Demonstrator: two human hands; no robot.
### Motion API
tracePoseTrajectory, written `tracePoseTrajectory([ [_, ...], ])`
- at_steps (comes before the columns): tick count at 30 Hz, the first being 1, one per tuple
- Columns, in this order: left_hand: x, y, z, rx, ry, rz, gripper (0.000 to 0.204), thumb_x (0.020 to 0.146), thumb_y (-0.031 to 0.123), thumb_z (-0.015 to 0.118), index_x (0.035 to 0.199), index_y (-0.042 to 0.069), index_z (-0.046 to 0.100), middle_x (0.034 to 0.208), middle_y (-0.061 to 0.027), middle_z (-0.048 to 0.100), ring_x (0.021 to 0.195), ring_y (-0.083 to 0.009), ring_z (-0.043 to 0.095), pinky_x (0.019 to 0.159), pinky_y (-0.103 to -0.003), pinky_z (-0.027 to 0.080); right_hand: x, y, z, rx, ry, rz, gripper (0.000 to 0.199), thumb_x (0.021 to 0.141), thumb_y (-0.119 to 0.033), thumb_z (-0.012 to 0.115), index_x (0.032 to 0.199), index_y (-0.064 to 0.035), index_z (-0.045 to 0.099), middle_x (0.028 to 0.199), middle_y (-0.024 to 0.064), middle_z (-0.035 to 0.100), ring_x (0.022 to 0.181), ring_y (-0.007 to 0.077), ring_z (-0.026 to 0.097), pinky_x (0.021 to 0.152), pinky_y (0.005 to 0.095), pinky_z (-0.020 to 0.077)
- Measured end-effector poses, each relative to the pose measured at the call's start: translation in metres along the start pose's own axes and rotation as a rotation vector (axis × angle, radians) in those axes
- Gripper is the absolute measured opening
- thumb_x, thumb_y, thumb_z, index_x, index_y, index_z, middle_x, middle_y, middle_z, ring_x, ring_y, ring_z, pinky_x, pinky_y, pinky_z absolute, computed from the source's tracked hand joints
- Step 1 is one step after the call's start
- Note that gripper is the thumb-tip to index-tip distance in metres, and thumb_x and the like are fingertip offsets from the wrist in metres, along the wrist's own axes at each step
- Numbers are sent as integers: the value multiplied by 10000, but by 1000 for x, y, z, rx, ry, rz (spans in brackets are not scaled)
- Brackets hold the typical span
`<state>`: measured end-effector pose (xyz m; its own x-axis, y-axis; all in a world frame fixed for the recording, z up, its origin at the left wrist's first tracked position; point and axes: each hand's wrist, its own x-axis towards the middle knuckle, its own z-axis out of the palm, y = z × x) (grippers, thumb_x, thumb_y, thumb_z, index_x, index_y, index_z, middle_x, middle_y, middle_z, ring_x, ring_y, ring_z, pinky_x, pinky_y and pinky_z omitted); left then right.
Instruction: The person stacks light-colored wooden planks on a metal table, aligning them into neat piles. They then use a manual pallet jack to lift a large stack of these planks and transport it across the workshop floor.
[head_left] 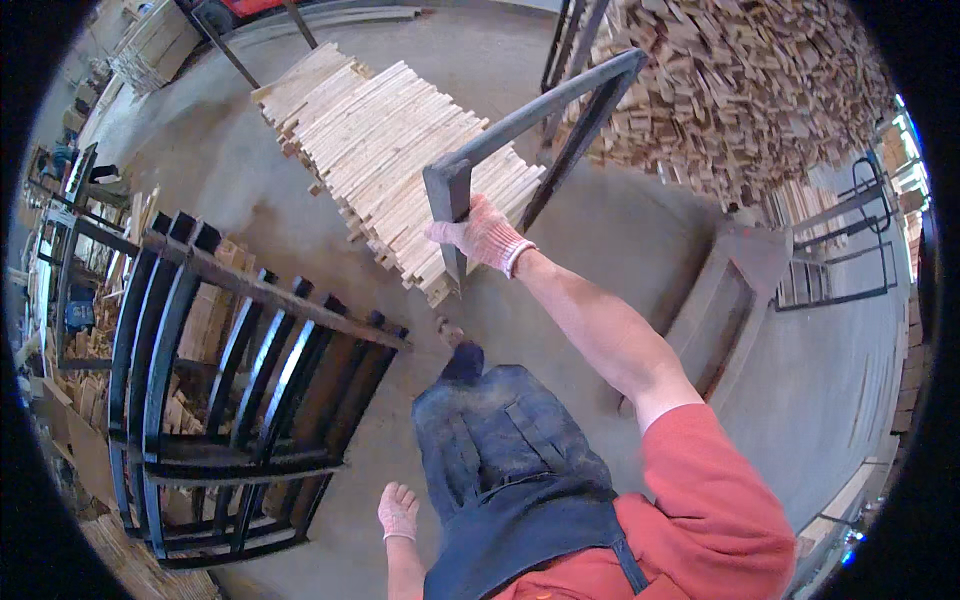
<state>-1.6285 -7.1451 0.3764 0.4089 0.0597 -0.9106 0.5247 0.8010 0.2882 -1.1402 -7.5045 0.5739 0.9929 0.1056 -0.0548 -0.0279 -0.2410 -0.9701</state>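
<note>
My right hand (482,236), in a pale knit glove, is closed on the upright bar of a dark metal frame (540,110) at its near corner. The frame rises over a long stack of light wooden slats (390,140) lying on the concrete floor. My left hand (398,511), also gloved, hangs low beside my dark apron with fingers apart and nothing in it. It is close to a row of dark metal frames (240,390) stood side by side on my left.
A huge pile of short wood offcuts (740,90) fills the upper right. More metal frames (850,250) lean at the right. A low sloped grey ramp-like object (725,310) sits on the floor on my right. Wood scraps and racks crowd the far left.
</note>
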Motion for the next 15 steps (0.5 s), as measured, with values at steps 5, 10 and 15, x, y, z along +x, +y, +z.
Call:
tracePoseTrajectory([
  [5,-52,-59,-49,83,132,20,278,1019,145,650,784,165,503,703,55,422,609,-90,405,521,-258,308,-105,1,8,-42,-47,-14,317,825,-236,892,908,-29,665,812,11,663,808,138,601,744,373,529],
  [10,-90,-61,-125,398,231,-11,218,1006,211,678,821,107,625,751,-1,589,670,-164,556,615,-311,478,-187,-11,-6,-38,-54,-82,554,837,-240,892,1266,-46,600,996,69,663,949,163,590,910,374,534],
  [15,-55,-62,-222,631,275,-178,240,992,306,679,938,74,708,822,-56,675,734,-251,649,680,-423,545,-308,53,-28,-6,20,-71,458,860,-194,871,1209,-42,616,954,30,675,942,136,579,922,363,529],
])
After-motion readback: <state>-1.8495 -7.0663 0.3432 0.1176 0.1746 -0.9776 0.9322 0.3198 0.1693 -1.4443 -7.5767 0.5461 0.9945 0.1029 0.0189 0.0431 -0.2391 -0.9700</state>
